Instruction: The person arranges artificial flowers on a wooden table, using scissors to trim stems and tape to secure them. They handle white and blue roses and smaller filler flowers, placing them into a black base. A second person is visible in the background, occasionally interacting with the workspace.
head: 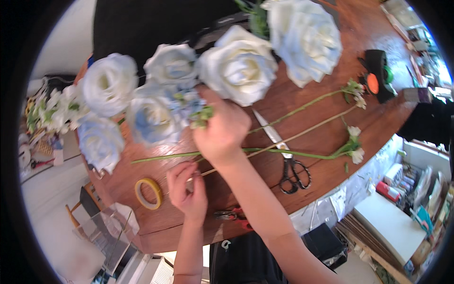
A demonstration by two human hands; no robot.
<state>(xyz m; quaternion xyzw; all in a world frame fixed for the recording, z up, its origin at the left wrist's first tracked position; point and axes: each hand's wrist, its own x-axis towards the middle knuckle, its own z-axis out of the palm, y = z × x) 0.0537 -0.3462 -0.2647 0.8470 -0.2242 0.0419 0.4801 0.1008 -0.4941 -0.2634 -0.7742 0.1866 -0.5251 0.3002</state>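
Note:
White roses with pale blue tints, among them a large bloom point(243, 67) and a bluer one point(154, 115), spread over the far side of the wooden table point(227, 198). My right hand point(223, 131) reaches in among them, beside a cluster of small blue flowers point(188, 101) and a green sprig point(203, 116). Its fingers are mostly hidden, so its grip is unclear. Lower and to the left, my left hand point(186, 188) is curled, thumb near the fingers; whether something thin is pinched there cannot be told. Green flower stems point(301, 152) pass beneath my right hand and wrist.
Black-handled scissors point(289, 159) lie right of my forearm, partly under the stems. A yellow tape roll point(148, 193) rests left of my left hand. Red-handled pliers or cutters point(234, 215) lie near the front edge. A black tool with orange and green parts point(377, 78) sits far right.

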